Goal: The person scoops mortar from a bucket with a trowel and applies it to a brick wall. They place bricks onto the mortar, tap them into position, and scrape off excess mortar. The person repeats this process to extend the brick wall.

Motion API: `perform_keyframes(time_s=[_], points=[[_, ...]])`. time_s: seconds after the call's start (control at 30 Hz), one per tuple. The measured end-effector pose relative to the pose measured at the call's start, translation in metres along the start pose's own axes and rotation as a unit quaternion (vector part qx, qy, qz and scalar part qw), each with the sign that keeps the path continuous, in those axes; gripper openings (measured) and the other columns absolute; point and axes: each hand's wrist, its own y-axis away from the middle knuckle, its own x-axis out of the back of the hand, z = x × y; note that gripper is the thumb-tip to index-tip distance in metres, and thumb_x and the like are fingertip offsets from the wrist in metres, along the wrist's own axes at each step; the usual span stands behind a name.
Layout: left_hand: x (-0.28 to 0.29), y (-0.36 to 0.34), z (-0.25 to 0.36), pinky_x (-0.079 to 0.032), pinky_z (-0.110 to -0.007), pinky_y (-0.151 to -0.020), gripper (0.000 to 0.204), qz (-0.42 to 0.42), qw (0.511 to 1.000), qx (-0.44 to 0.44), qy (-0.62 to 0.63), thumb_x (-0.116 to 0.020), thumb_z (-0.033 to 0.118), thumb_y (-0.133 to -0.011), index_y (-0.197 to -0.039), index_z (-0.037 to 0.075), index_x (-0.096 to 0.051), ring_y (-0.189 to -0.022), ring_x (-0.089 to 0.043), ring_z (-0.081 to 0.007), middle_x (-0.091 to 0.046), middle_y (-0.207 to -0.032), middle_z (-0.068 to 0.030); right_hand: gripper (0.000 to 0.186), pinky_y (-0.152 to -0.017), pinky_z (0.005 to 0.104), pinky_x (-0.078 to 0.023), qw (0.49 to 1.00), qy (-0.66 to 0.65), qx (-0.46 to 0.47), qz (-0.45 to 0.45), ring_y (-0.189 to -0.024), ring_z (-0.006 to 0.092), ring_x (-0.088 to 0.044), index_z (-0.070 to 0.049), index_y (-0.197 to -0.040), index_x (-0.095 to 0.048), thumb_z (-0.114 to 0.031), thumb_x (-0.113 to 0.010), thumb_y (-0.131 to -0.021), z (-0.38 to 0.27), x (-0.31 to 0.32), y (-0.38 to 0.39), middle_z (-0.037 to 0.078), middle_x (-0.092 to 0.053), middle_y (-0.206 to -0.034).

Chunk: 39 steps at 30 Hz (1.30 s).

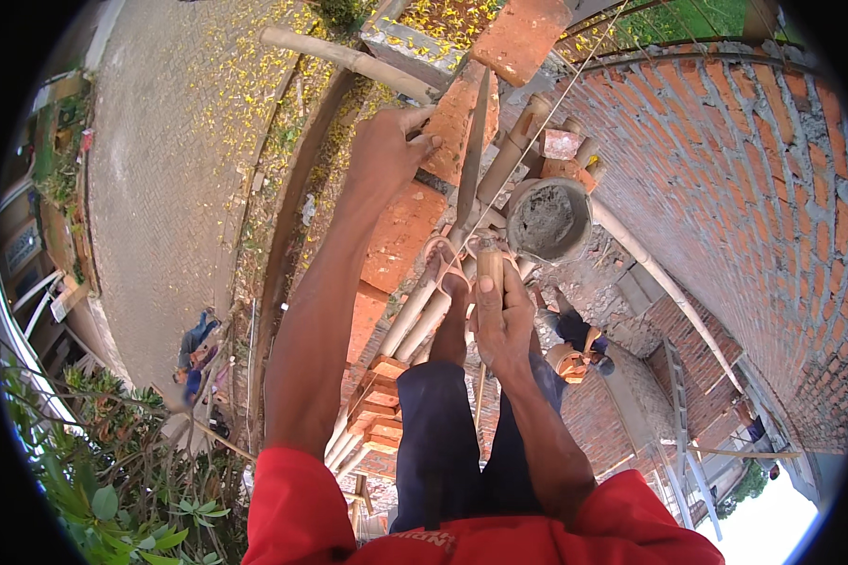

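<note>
My left hand [391,151] is closed on the left edge of an orange brick [450,121] that lies on the wall top. In my right hand [504,315] is a trowel, its wooden handle [490,268] wrapped by my fingers. The long trowel blade [474,151] points away from me, along the right side of that brick. Just right of the blade, a round bucket [584,221] holds grey mortar [545,215]. A second brick [520,40] lies at the far end of the row, and more brickwork [400,235] runs beneath my left forearm.
A thin taut string [575,80] crosses beside the bricks. My feet stand on bamboo poles [422,320], high above the ground. A tall brick wall [716,141] rises at right, with a bamboo pole [664,273] before it. Below, another person [579,339] is near bricks. A paved road [160,169] lies left.
</note>
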Motion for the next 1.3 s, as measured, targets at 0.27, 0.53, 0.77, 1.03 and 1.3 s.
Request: perform_keyframes(time_s=[0.27,0.53,0.77,1.03,1.3], points=[[-0.019,-0.102,0.045,-0.059,-0.042,-0.080,0.054,0.153,0.976,-0.137,0.073,-0.082,0.031,-0.090,-0.137,0.007,-0.069,-0.087,-0.077,-0.0276,-0.078,-0.097,-0.0227,0.039,-0.047,0.0212,-0.037,0.986,-0.037,0.121,0.113,-0.055,0.0015,-0.045,0.002,-0.122,-0.061,-0.036,-0.054,-0.111,-0.031,0.007,-0.072,-0.003,-0.054,-0.076],[-0.030,-0.120,0.058,-0.058,-0.036,-0.090,0.062,0.090,0.992,-0.074,0.040,-0.087,0.025,-0.085,-0.141,0.007,-0.065,-0.106,-0.075,-0.0252,-0.075,-0.120,-0.0209,0.040,-0.046,0.0226,-0.040,0.988,-0.030,0.080,0.132,-0.054,0.0035,-0.048,0.000,-0.112,-0.063,-0.039,-0.054,-0.111,-0.044,0.002,-0.093,0.000,-0.055,-0.078],[-0.027,-0.121,0.056,-0.058,-0.033,-0.087,0.063,0.046,0.996,-0.053,0.061,-0.086,0.027,-0.087,-0.144,0.007,-0.063,-0.103,-0.075,-0.0181,-0.075,-0.125,-0.0196,0.044,-0.067,0.0319,-0.047,0.989,-0.035,0.054,0.132,-0.076,0.0123,-0.055,0.004,-0.122,-0.064,-0.037,-0.054,-0.110,-0.055,0.000,-0.103,0.005,-0.060,-0.081],[-0.032,-0.127,0.041,-0.059,-0.032,-0.075,0.057,0.048,0.986,-0.099,0.127,-0.085,0.019,-0.088,-0.141,0.009,-0.066,-0.085,-0.072,-0.0102,-0.080,-0.107,-0.0142,0.049,-0.061,0.0300,-0.045,0.988,-0.040,0.070,0.132,-0.070,0.0104,-0.053,0.003,-0.128,-0.063,-0.042,-0.056,-0.109,-0.053,0.001,-0.106,0.004,-0.061,-0.081],[-0.029,-0.127,0.037,-0.058,-0.026,-0.080,0.062,0.001,0.976,-0.070,0.207,-0.083,0.016,-0.092,-0.147,0.001,-0.058,-0.096,-0.070,-0.0087,-0.076,-0.124,-0.0118,0.050,-0.066,0.0422,-0.051,0.986,0.015,0.094,0.140,-0.072,0.0259,-0.065,0.006,-0.126,-0.062,-0.040,-0.060,-0.107,-0.045,0.007,-0.112,0.021,-0.065,-0.082]])
